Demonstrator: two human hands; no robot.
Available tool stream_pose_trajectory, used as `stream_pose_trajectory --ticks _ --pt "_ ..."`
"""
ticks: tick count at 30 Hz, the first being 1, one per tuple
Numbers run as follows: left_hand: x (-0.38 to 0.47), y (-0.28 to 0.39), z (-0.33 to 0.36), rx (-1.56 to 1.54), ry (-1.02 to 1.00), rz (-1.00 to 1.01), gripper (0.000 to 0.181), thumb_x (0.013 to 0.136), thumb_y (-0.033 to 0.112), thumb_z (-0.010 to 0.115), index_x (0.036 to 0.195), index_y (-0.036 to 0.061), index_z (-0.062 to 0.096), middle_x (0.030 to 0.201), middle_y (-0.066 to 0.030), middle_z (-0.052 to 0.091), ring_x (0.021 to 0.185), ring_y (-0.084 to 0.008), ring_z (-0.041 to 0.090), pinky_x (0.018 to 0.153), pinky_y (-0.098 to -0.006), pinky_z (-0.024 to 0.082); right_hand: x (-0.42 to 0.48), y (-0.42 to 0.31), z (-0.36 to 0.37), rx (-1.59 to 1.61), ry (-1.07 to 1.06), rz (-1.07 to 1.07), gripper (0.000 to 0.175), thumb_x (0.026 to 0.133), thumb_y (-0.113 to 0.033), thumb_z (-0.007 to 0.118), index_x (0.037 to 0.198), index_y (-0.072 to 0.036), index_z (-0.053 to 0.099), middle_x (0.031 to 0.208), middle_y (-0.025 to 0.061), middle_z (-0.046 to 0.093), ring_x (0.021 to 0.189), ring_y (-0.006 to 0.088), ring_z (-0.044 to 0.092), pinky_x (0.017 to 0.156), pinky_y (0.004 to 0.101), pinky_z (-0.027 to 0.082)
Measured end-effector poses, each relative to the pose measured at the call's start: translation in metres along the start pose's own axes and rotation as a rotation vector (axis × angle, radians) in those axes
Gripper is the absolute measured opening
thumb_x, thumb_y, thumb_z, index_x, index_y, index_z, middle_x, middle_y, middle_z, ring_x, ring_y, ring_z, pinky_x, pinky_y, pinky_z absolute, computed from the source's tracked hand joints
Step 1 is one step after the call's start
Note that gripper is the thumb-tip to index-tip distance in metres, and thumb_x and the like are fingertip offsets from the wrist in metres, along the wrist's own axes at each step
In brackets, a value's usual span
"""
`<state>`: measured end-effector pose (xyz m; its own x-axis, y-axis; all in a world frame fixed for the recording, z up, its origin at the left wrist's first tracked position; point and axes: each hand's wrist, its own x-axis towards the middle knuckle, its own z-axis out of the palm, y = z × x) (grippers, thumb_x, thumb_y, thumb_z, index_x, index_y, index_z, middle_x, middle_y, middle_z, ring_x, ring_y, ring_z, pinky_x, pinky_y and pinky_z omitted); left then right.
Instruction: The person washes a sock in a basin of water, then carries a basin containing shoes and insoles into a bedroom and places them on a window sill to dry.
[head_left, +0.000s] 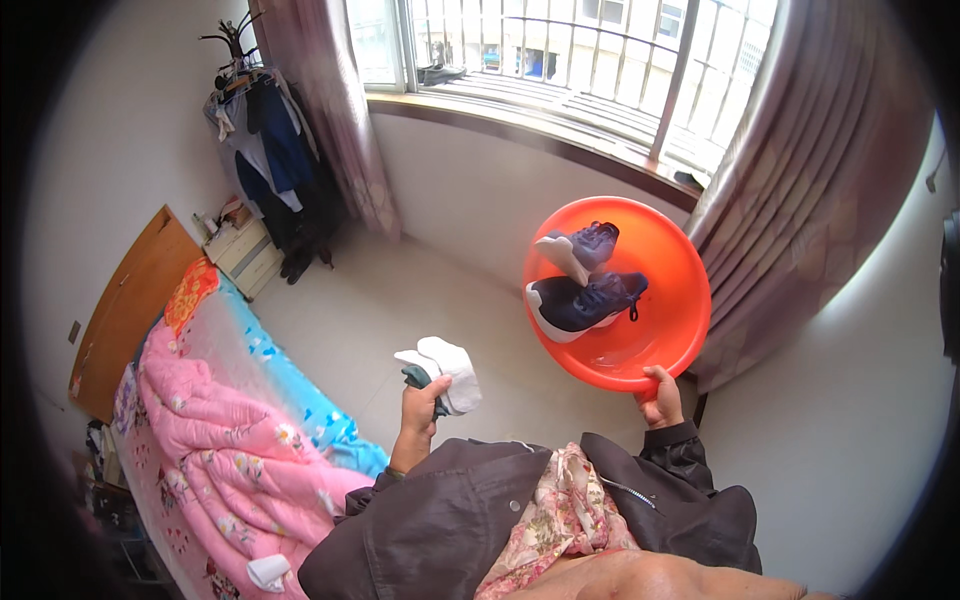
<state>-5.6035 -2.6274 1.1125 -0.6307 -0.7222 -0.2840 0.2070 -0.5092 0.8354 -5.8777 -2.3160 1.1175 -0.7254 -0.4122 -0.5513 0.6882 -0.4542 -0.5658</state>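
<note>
My left hand (421, 407) grips a small bundle of white cloth pieces (459, 373), which look like folded socks, with a dark green cloth (415, 376) among them. With my right hand (661, 400) I hold the near rim of a round orange plastic basin (679, 300), thumb over the edge. Two dark blue shoes with white soles lie in the basin's left part: one shoe (581, 302) nearer me on its side, the other shoe (592, 244) tilted behind it. A little water seems to glisten at the basin's bottom.
On the left is a bed with a pink floral quilt (232, 427), a white item (268, 573) and a wooden headboard (124, 307). A small drawer cabinet (244, 255) and a loaded coat rack (262, 142) stand beyond. Ahead are a barred window, its sill (525, 127) and a long curtain (810, 172).
</note>
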Motion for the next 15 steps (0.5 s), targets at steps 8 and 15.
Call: stream_pose_trajectory --ticks 8,15 --pt "0.173 0.071 0.086 0.047 -0.182 0.019 0.044 0.077 0.001 0.067 0.119 -0.0036 0.055 0.113 -0.0105 0.061 0.105 -0.0224 0.06 0.093 -0.0347 0.046 0.111 -0.066 0.124 0.032 -0.216 -0.014 0.023 0.082 -0.004 0.054 0.104 0.003 0.051 0.098 0.0127 0.06 0.088 0.0265 0.063 0.078 0.0404 0.056" --pt "0.296 0.091 0.115 0.046 -0.155 0.055 0.042 0.077 0.0 0.067 0.117 -0.0034 0.056 0.11 -0.0106 0.063 0.101 -0.0215 0.061 0.09 -0.0345 0.048 0.26 -0.121 0.208 0.009 -0.157 -0.114 0.022 0.082 -0.003 0.055 0.103 0.001 0.052 0.096 0.0101 0.061 0.084 0.0236 0.063 0.072 0.0344 0.057"
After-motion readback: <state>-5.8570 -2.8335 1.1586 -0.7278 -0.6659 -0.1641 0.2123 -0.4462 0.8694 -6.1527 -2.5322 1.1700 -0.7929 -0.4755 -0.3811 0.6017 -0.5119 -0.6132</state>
